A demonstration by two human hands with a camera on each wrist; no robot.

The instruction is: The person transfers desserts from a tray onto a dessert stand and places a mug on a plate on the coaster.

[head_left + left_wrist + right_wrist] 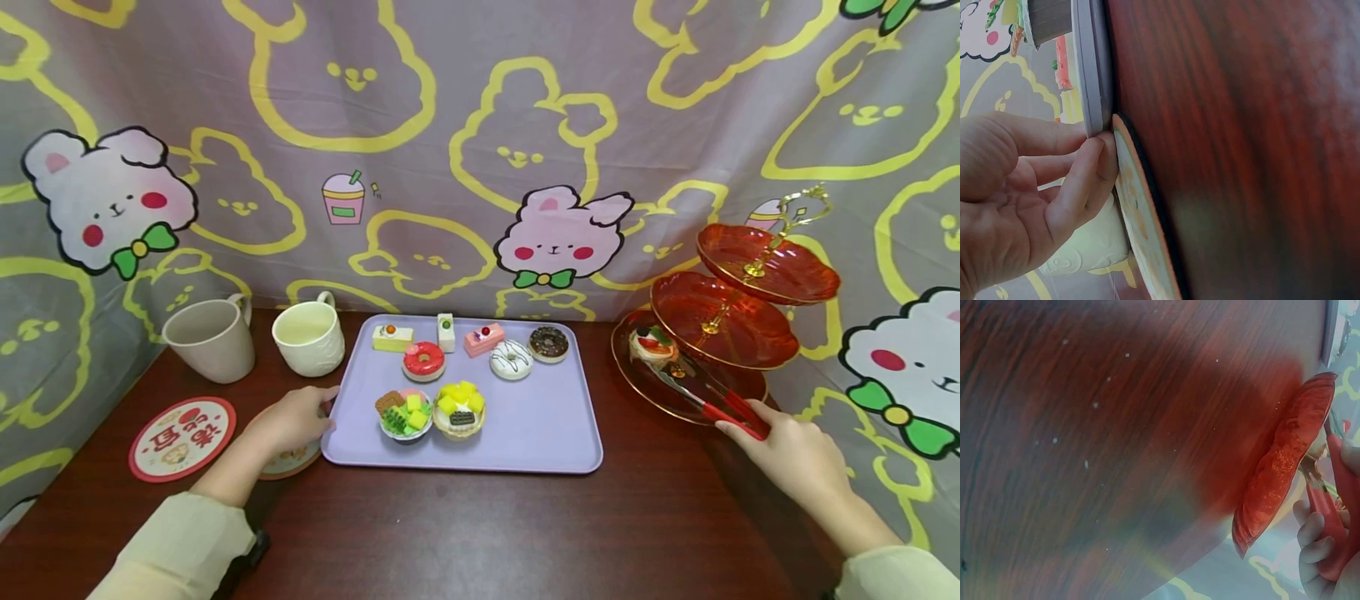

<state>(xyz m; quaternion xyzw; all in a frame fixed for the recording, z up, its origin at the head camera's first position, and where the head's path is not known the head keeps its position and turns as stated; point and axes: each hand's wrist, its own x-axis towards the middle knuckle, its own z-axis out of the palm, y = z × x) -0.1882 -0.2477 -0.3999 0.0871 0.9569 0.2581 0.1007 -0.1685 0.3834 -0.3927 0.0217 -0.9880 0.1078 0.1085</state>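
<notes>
My left hand point(296, 425) is at the left edge of a lilac tray point(525, 442), its thumb and fingers pinching the rim, as the left wrist view shows closely. My right hand point(798, 454) grips tongs point(716, 410) by their red handles. The metal ends of the tongs reach over the bottom plate point(697, 408) of a red, gold-edged three-tier stand point(720, 325), beside a fruit-topped tart point(652, 347). Whether the tips still squeeze the tart I cannot tell. On the tray stand a red donut point(423, 362), other donuts, small cake pieces and two fruit cups point(459, 412).
A grey mug point(213, 342) and a cream cup point(309, 337) stand at the back left. Two round coasters lie in front, one red-rimmed point(182, 439), the other partly under my left forearm. A patterned curtain point(420, 183) hangs behind the dark wooden table point(487, 533).
</notes>
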